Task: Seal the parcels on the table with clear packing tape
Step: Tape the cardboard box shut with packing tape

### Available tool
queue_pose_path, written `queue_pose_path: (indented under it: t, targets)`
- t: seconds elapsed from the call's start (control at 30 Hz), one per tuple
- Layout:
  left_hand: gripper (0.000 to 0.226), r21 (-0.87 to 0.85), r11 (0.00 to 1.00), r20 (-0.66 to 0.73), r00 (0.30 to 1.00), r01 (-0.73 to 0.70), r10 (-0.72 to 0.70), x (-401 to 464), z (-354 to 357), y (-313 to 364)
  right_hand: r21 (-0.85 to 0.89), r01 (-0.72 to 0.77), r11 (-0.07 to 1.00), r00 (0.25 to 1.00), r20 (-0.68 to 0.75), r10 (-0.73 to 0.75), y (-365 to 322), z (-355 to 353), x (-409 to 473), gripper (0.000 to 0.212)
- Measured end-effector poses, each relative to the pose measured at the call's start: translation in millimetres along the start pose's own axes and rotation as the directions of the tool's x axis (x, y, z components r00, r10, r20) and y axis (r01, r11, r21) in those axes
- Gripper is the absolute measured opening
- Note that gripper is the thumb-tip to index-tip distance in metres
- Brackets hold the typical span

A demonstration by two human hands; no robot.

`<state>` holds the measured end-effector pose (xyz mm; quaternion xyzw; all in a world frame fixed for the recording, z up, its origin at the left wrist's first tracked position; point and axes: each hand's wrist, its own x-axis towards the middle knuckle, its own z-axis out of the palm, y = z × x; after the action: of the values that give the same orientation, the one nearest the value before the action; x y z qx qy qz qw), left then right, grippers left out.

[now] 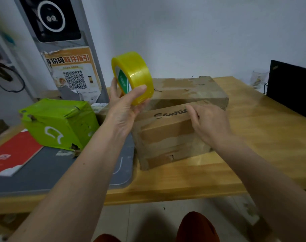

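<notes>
Three parcels: two brown cardboard boxes, near box (168,135) and far box (189,89), side by side on the wooden table (253,137); a green parcel (59,123) well to their left on a grey mat (61,172).
Tape: roll of clear, yellowish packing tape (133,77), lifted above the left end of the near box, not touching it.
Left hand: left hand (126,109) clamped on the roll, thumb on its outer face, fingers behind it.
Right hand: right hand (208,121) lies on the top right of the near box, fingers bent at its top edge; cannot tell whether they pinch a tape end, since no free strip is visible.
Step, judged: finding or pulling out the tape end to start a strip on the near box.
Doing it well: keep the box pinned, anchor the tape end past the edge, draw the roll taut and low along the seam, press flat as it goes.
Risk: slack tape may fold onto itself.
Other: red booklet (14,152) at the mat's left.
</notes>
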<state>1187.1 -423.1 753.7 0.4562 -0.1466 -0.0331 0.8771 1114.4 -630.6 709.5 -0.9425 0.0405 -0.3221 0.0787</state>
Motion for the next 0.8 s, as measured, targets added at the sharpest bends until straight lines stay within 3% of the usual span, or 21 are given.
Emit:
queue_pose_path:
  t: [0.13,0.23,0.33,0.47,0.53,0.57,0.6,0.67,0.73,0.8]
  targets:
    - [0.099,0.010,1.000,-0.008,1.000,0.003,-0.003,-9,-12,0,-0.142,0.049,0.989,0.953,0.303,-0.004,-9,3,13,0.085]
    - [0.088,0.020,1.000,-0.011,1.000,0.013,-0.013,-13,-17,-2,-0.155,0.064,0.986,0.918,0.397,0.003,-8,-4,15,0.097]
    - [0.090,-0.009,1.000,-0.009,1.000,0.023,-0.023,-17,-24,-4,-0.084,0.061,0.995,0.863,0.505,-0.010,-3,-18,16,0.087]
    - [0.091,-0.019,0.999,-0.005,1.000,0.026,-0.026,-21,-29,-3,-0.087,0.127,0.988,0.885,0.459,-0.073,-3,-15,9,0.095]
    - [0.088,-0.023,0.999,-0.010,0.999,0.030,-0.030,-25,-30,-3,0.062,0.019,0.998,0.943,0.330,-0.038,-3,-13,3,0.087]
    - [0.084,-0.030,0.999,-0.019,0.999,0.029,-0.030,-26,-31,-3,0.182,-0.054,0.982,0.980,0.197,0.017,-2,-12,-2,0.080]
    - [0.081,-0.036,0.999,-0.027,0.999,0.022,-0.023,-26,-33,-2,0.305,-0.128,0.944,0.992,0.054,0.117,1,-10,-7,0.074]
    - [0.079,-0.041,0.999,-0.027,1.000,-0.002,0.001,-26,-37,-2,0.543,-0.305,0.782,0.911,-0.073,0.406,10,-8,-16,0.069]
    - [0.083,-0.042,0.999,-0.040,0.999,-0.014,0.012,-26,-38,-3,0.705,-0.505,0.499,0.755,0.080,0.650,23,4,-24,0.069]
    - [0.083,-0.032,0.999,-0.054,0.998,-0.015,0.013,-25,-36,-6,0.742,-0.639,0.202,0.629,0.353,0.693,34,17,-30,0.070]
